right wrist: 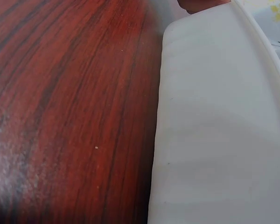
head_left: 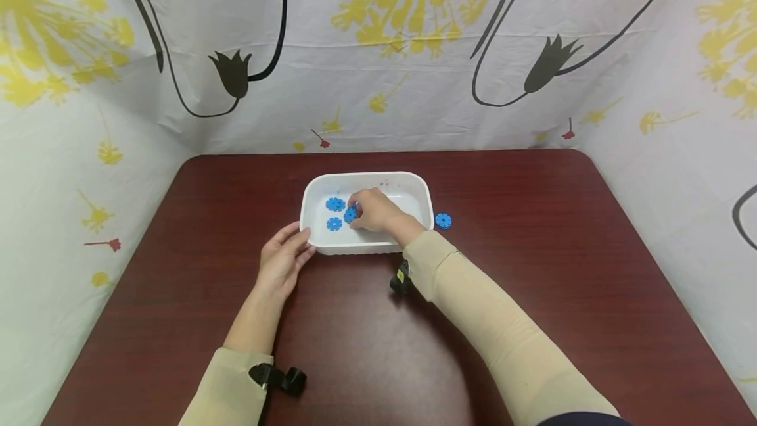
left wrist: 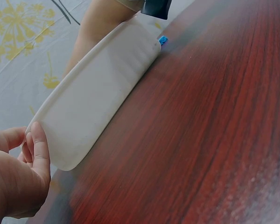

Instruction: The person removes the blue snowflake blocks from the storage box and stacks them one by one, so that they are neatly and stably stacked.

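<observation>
right grip (head_left: 378,210) pinches blue disc (head_left: 350,215); yellow camera label (head_left: 401,275) illegible

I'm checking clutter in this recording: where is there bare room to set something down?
Bare: the table left of the left hand, right of the outer blue discs, and between the forearms. Crowded: the tray, with inner discs at left and the right hand mid-tray.

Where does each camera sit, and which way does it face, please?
Head: worn on the head, facing forward and down at the tray and table; left hand, right hand, left arm and right arm show.
Left wrist: worn there, facing the tray's near side; left hand and right arm show.
Right wrist: worn there, facing the tray's near side; part of left hand shows.
Both wrist views share that side.
</observation>
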Motion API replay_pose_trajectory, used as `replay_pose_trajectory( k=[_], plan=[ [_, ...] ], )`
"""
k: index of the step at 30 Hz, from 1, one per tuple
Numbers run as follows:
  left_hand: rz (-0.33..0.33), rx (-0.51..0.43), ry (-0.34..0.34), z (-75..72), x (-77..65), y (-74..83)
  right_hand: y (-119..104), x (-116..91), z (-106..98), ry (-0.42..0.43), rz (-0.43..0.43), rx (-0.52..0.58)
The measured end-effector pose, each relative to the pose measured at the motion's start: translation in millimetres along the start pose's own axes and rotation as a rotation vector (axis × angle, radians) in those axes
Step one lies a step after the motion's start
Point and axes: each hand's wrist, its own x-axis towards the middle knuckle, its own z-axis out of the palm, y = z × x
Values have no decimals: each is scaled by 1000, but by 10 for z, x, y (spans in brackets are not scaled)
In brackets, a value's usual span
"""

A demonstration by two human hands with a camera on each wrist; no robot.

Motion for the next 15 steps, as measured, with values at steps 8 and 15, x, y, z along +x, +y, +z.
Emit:
replay_pose_trajectory(
  k=[8,15],
  plan=[
    [-5,-1,3,-2,15,-12,46,-18,-6,25,-29,-33],
    [0,-10,1,2,11,-6,137,-39,-55,81,-61,19]
  ],
)
